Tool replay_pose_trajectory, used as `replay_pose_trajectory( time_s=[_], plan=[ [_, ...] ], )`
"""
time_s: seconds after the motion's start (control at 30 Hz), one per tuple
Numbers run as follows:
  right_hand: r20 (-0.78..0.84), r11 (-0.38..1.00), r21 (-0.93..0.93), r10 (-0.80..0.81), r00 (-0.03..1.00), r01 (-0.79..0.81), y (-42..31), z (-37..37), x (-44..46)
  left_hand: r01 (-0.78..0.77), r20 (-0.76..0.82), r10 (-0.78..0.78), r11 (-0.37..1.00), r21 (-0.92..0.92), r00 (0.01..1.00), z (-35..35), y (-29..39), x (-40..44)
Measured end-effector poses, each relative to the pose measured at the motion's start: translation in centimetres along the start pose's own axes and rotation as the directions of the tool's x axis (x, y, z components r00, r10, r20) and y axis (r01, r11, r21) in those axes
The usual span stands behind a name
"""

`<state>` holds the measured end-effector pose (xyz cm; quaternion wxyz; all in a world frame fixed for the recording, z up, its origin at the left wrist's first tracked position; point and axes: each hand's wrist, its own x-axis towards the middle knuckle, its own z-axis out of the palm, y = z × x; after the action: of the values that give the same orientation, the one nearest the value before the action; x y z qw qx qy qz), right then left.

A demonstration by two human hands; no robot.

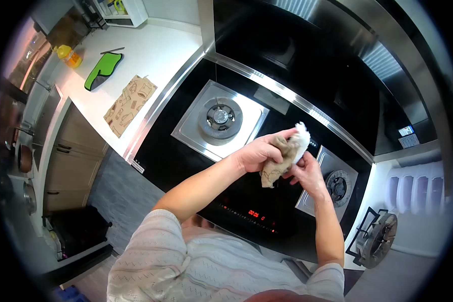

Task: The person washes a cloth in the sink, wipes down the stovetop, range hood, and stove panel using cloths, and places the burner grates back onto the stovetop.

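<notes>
Black hob [236, 186] below, the left hand [262, 152] clasps a brown-and-white cloth [289, 153]; the right hand [310, 174] bends narrowly spaced fingers at its white side, their grip unclear. Evenly gathered folds should control loose ends.

soft matt cloth [270, 172], glossy glass-like cooktop [226, 185], shiny smooth metal burner plate [192, 121], smooth table [158, 45], textured knit sleeve [153, 236], glossy dark panel [317, 65]

Bare forearms [201, 183] angle inward, left grip [260, 152] pinched closed, right grip [309, 174] curled just beside it.
</notes>
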<state>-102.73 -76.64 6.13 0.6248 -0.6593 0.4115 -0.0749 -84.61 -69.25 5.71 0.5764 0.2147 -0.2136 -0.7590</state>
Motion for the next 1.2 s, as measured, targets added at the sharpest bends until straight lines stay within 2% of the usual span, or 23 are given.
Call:
replay_pose_trajectory(
  time_s=[0.03, 0.1, 0.17, 0.23, 0.3, 0.33, 0.37, 0.4, 0.43, 0.5, 0.53, 0.63, 0.7, 0.73, 0.77, 0.83, 0.9, 0.97, 1.0, 1.03, 1.1, 1.13, 1.2],
  plan=[
    [-0.048, 0.997, 0.07, -0.019, 0.999, 0.022, -0.4, 0.1, 0.1, -0.001, 0.079, -0.003, 0.999, 0.045, 0.997, 0.3, 0.7, -0.1],
    [0.018, 0.965, 0.261, -0.036, 0.999, 0.03, -0.5, -0.5, 0.9, -0.052, 0.128, 0.027, 0.981, 0.189, 0.991, 0.1, 2.6, -0.4],
    [-0.106, 0.911, 0.4, -0.064, 0.992, 0.101, -0.3, -1.6, 1.6, -0.116, 0.071, 0.101, 0.957, 0.265, 0.992, -1.0, 5.4, -1.8],
    [-0.336, 0.83, 0.488, -0.106, 0.936, 0.269, -0.8, -3.9, 2.1, -0.178, -0.1, 0.246, 0.878, 0.444, 0.964, -3.1, 9.8, -4.5],
    [-0.502, 0.849, 0.405, -0.104, 0.859, 0.34, -1.5, -7.4, 2.7, -0.204, -0.29, 0.44, 0.783, 0.588, 0.85, -7.3, 14.1, -8.0],
    [-0.556, 0.886, 0.313, -0.121, 0.823, 0.341, -2.0, -8.8, 3.3, -0.234, -0.366, 0.527, 0.761, 0.604, 0.767, -10.9, 15.9, -9.9],
    [-0.604, 0.922, 0.222, -0.125, 0.787, 0.316, -1.9, -10.6, 4.8, -0.182, -0.461, 0.598, 0.718, 0.672, 0.655, -12.6, 17.9, -12.2],
    [-0.632, 0.949, 0.117, -0.157, 0.759, 0.293, -2.1, -11.6, 6.4, -0.105, -0.602, 0.633, 0.727, 0.679, 0.487, -14.0, 19.5, -14.4],
    [-0.656, 0.964, 0.014, -0.192, 0.73, 0.267, -2.3, -12.2, 8.4, -0.038, -0.576, 0.71, 0.643, 0.765, 0.405, -15.2, 20.8, -16.8],
    [-0.67, 0.99, -0.066, -0.139, 0.729, 0.128, -2.6, -12.4, 14.3, 0.002, -0.562, 0.739, 0.604, 0.797, 0.372, -19.2, 22.6, -21.6],
    [-0.629, 0.987, -0.111, -0.157, 0.761, 0.113, -3.4, -11.0, 17.0, -0.008, -0.564, 0.751, 0.603, 0.798, 0.345, -20.0, 23.0, -23.5],
    [-0.484, 0.966, -0.252, -0.172, 0.858, 0.052, -6.0, -1.9, 23.8, -0.079, -0.62, 0.738, 0.658, 0.749, 0.267, -22.6, 24.2, -28.5],
    [-0.378, 0.882, -0.465, -0.281, 0.882, 0.082, -7.8, 4.4, 30.0, -0.049, -0.608, 0.766, 0.629, 0.776, 0.21, -25.1, 24.8, -31.4],
    [-0.334, 0.898, -0.417, -0.294, 0.896, 0.139, -9.4, 8.4, 32.4, -0.032, -0.598, 0.781, 0.612, 0.79, 0.177, -26.2, 25.3, -32.5],
    [-0.302, 0.869, -0.485, -0.274, 0.913, 0.1, -10.8, 11.5, 35.4, -0.032, -0.586, 0.798, 0.596, 0.803, 0.142, -27.1, 25.9, -33.4],
    [-0.251, 0.882, -0.433, -0.317, 0.915, 0.186, -12.4, 16.9, 40.1, -0.027, -0.554, 0.829, 0.557, 0.83, 0.076, -28.4, 27.2, -34.9],
    [-0.26, 0.936, -0.247, -0.312, 0.914, 0.249, -11.8, 18.4, 41.8, 0.069, -0.498, 0.867, 0.496, 0.866, 0.013, -30.2, 28.8, -35.7],
    [-0.286, 0.923, -0.248, -0.361, 0.888, 0.295, -11.5, 18.2, 41.9, 0.253, -0.482, 0.872, 0.45, 0.857, 0.081, -32.2, 30.4, -36.2],
    [-0.317, 0.908, -0.217, -0.414, 0.853, 0.359, -12.0, 17.9, 41.3, 0.361, -0.472, 0.878, 0.417, 0.834, 0.077, -32.4, 30.6, -35.2],
    [-0.343, 0.884, -0.185, -0.468, 0.815, 0.43, -13.3, 17.7, 40.5, 0.562, -0.295, 0.949, 0.184, 0.807, 0.112, -32.9, 30.3, -34.3],
    [-0.352, 0.839, -0.154, -0.541, 0.764, 0.523, -19.1, 15.8, 36.0, 0.824, 0.037, 0.956, -0.27, 0.498, 0.29, -33.9, 29.3, -32.8],
    [-0.369, 0.801, -0.166, -0.592, 0.717, 0.576, -21.1, 14.7, 33.9, 0.714, -0.038, 0.95, -0.207, 0.669, 0.311, -31.6, 27.9, -30.5],
    [-0.42, 0.759, -0.172, -0.633, 0.65, 0.628, -23.0, 12.1, 31.0, 0.698, 0.002, 0.902, -0.335, 0.633, 0.431, -29.5, 24.8, -26.5]
  ],
)
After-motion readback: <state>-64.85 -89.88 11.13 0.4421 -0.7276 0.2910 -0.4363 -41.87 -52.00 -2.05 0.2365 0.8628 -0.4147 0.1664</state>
